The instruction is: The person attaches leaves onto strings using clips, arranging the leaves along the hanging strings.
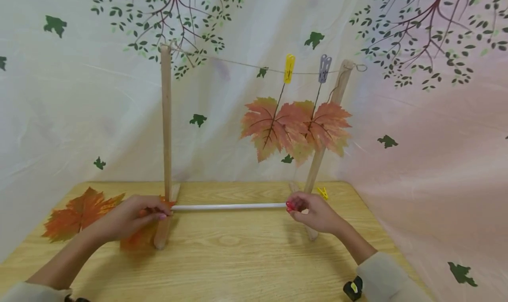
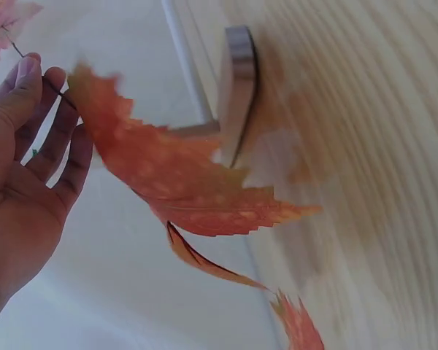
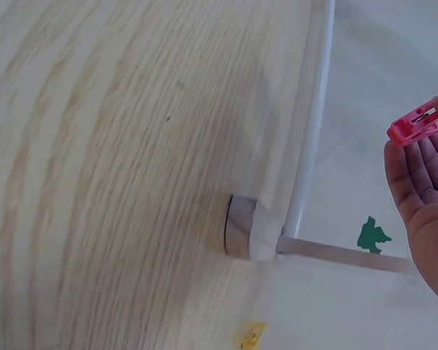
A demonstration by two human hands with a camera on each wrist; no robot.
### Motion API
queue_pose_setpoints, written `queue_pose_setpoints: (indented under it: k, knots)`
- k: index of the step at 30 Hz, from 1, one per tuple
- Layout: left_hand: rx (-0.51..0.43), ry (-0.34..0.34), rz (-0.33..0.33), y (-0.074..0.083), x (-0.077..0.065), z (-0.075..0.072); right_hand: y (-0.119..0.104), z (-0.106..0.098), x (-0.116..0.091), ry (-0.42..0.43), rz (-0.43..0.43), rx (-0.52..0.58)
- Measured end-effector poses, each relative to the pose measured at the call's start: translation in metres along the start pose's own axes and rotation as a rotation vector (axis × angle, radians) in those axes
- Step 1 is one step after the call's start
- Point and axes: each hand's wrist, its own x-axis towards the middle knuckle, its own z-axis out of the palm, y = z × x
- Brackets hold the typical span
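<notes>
Left hand (image 1: pixel 128 216) pinches orange leaf (image 2: pixel 168 179); right hand (image 1: pixel 319 214) grips pink clip (image 3: pixel 412 130), seemingly by 1 end; 2 leaves (image 1: pixel 293 121) hang.

The light is soft and rather dim, and on the table (image 1: pixel 226 253) wide, weak shadows lie below the left hand (image 1: pixel 123 218) and the right hand (image 1: pixel 316 213). The cloth (image 1: pixel 222 161) behind looks pinkish at the right side, with thin pale shine lines at the left. In the left wrist view, the leaf (image 2: pixel 168 175) is blurred at its upper tip. Both wrist views are paler, with soft detail.
</notes>
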Motion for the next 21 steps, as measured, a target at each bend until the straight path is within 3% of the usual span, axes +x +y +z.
queue_pose_setpoints:
  k: [10,21]
  knots:
    - [0.033,0.101,-0.085,0.017,0.025,0.01,-0.015,0.008,0.015,0.013,0.005,0.08]
    - [-0.01,0.184,-0.045,0.028,0.051,0.022,-0.037,0.01,0.036,0.014,-0.03,0.078]
